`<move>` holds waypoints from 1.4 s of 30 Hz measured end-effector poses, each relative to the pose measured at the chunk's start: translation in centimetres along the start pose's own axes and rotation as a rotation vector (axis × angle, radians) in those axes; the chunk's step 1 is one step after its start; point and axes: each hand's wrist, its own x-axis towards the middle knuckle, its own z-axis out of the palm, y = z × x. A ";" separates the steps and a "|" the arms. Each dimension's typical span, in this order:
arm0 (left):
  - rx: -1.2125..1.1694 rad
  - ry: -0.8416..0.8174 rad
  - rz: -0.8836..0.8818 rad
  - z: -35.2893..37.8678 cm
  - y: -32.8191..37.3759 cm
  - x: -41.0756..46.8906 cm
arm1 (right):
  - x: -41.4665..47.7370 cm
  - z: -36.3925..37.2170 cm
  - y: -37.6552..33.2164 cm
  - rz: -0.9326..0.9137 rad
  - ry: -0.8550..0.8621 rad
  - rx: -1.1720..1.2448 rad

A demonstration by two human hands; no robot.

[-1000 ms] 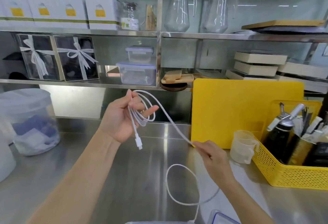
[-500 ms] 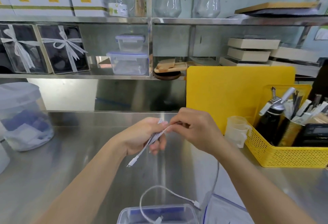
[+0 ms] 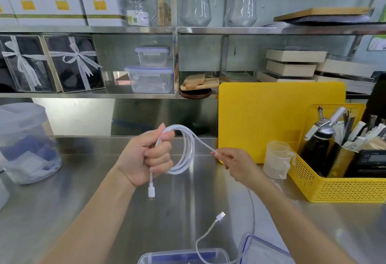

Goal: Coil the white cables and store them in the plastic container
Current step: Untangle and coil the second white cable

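While several loops of the thin white charging cable [image 3: 186,150] are clamped in the closed left hand [image 3: 146,157], one plug dangles below that fist. From the coil's top, the free run is led rightward and slightly down to the right hand [image 3: 234,163], where it is pinched between fingertips; past that grip it drops toward the clear, blue-rimmed plastic container [image 3: 183,256] at the near edge of the steel counter [image 3: 62,211]. Another white lead with a plug [image 3: 220,216] rises from the container. The coming wrap is judged to turn on that rightward line. No label can be read.
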 end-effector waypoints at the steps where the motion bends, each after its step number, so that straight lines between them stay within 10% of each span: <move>1: 0.029 0.109 0.070 0.3 0.1 0.3 | -0.4 0.7 0.2 -0.018 -0.031 -0.087; 4: 0.233 0.534 0.269 1.1 -0.3 1.1 | -1.9 2.5 -0.4 -0.148 -0.236 -0.595; 9: 0.522 0.775 0.221 0.2 -2.0 2.1 | -5.0 4.4 -5.9 -0.484 -0.497 -0.951; 17: 1.183 0.628 -0.228 0.7 -4.9 1.5 | -3.0 0.3 -8.1 -0.747 0.010 -0.796; 28: 0.348 0.223 -0.095 -0.3 -2.0 -0.5 | -0.6 -2.1 -2.4 -0.143 0.065 -0.006; 32: 0.002 0.220 0.177 -0.2 -0.8 -0.2 | -1.4 0.5 1.1 -0.027 -0.076 -0.293; 37: 0.456 0.765 0.302 0.1 -2.7 1.6 | -4.9 5.1 -2.1 -0.302 -0.561 -0.859; 42: 1.057 0.793 -0.043 0.0 -4.6 1.4 | -5.4 4.0 -7.2 -0.757 -0.329 -0.931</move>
